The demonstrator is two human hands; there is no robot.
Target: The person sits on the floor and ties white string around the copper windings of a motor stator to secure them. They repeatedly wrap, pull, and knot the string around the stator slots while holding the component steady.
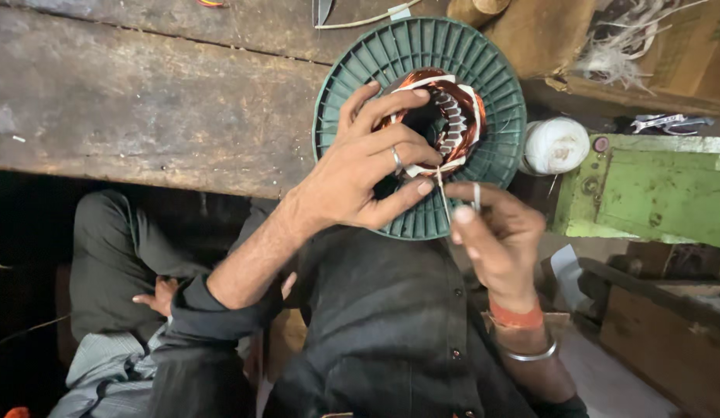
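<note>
Stator (pixel 441 116) with copper windings is sitting on a green ribbed disc (pixel 483 58) at the edge of the worn wooden tabletop (pixel 143 108). Left hand (pixel 367 166) is gripping the stator's near rim. Right hand (pixel 495 232) is pinching a thin white cord (pixel 443 197). White thread spool (pixel 557 145) is lying just right of the disc.

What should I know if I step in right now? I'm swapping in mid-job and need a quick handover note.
Left hand grips the copper-wound motor core, steadying it on the green ribbed disc at the wooden bench edge.
Right hand pinches a thin string running up to the core, with a needle-like pin between the fingers.
White tape already wraps part of the coils; how much tying is left cannot be seen.
</note>
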